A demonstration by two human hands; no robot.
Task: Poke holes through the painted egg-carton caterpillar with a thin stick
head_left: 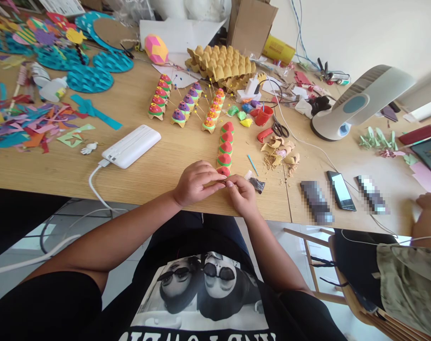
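Observation:
Over the table's front edge, my left hand [200,183] and my right hand [242,194] meet fingertip to fingertip. Both are closed in a pinch; whatever lies between the fingers is too small to make out. Just beyond them stands a red and green egg-carton strip [225,148], its nearest bump marked with dark dots and partly behind my fingers. A small packet of black clay [257,184] lies right of my right hand, below a thin blue stick [252,165]. Farther back are painted strips in pink [160,97], purple [187,104] and orange [213,111], with pins stuck in.
A white power bank [132,146] with a cable lies left. Paper scraps [33,123] cover the far left. Torn carton pieces [281,151], scissors [280,128] and a red cup [263,115] are right, before a white fan [357,104]. Another person's arm [428,213] rests at right.

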